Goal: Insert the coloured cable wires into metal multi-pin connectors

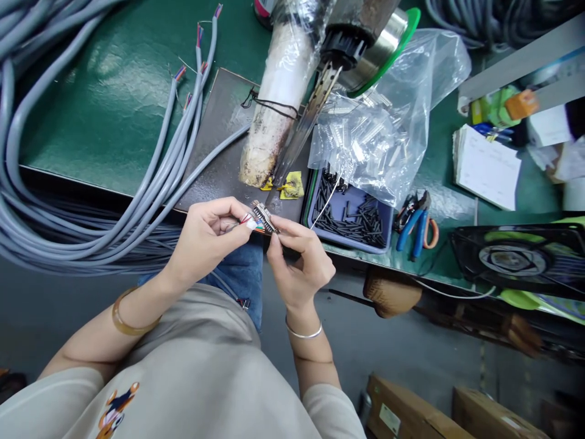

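Between my two hands, just off the bench's front edge, is a small metal multi-pin connector (pixel 264 218) with thin coloured wires (pixel 258 228) at its near side. My left hand (pixel 208 235) pinches the wires close to the connector. Thumb and fingers of my right hand (pixel 299 256) are closed on the connector's right end. Above it, a soldering iron (pixel 304 131) points down beside a plastic-wrapped white tube (pixel 274 103). A scorched yellow sponge piece (pixel 292 185) lies near the iron's tip. Whether each wire is attached to a pin is too small to tell.
Grey cables (pixel 150 183) with stripped ends loop across the left. A purple tray (pixel 386 235) holds black sleeves, partly under a clear bag (pixel 365 140) of metal parts. A solder spool (pixel 379 55), blue-handled cutters (pixel 415 231), a notepad (pixel 487 167) and a black fan (pixel 516 259) stand rightward.
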Demonstrator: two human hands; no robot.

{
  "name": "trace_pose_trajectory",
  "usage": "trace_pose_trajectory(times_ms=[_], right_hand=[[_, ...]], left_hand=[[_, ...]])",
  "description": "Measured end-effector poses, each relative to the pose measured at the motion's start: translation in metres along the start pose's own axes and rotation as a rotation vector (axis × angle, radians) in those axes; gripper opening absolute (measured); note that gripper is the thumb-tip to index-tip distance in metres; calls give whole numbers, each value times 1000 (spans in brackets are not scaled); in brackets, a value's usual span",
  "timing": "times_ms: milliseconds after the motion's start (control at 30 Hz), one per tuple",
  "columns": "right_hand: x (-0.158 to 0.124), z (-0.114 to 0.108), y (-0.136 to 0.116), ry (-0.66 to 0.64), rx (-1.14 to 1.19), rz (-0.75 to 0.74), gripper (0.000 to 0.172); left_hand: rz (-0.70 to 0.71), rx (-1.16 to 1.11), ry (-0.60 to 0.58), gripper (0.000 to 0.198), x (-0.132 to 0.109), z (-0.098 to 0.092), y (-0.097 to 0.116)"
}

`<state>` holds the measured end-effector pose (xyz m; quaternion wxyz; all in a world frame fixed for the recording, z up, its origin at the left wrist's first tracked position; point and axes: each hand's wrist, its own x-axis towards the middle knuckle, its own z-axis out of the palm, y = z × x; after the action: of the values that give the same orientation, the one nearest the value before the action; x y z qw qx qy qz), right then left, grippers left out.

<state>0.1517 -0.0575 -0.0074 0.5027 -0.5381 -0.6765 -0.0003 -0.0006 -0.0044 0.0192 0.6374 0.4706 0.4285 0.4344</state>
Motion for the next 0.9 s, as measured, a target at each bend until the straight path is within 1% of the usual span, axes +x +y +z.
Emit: trace_pose_trajectory(times_ms=[200, 400, 567, 700, 900], right_hand=[[7, 0, -1, 10, -83, -67, 21], [9, 2, 3, 19, -43, -45, 19], [10, 4, 6, 40, 21, -33, 21], [12, 3, 7, 40, 16, -45, 23], [14, 1, 4, 29, -16, -69, 24]], left_hand=[[69, 68, 64, 9, 4, 5, 0], [91, 104, 73, 13, 7, 7, 2], [103, 137, 79, 14, 9, 8, 3], [119, 168, 90, 16, 9, 9, 6], [133, 181, 91, 12, 8, 7, 7]])
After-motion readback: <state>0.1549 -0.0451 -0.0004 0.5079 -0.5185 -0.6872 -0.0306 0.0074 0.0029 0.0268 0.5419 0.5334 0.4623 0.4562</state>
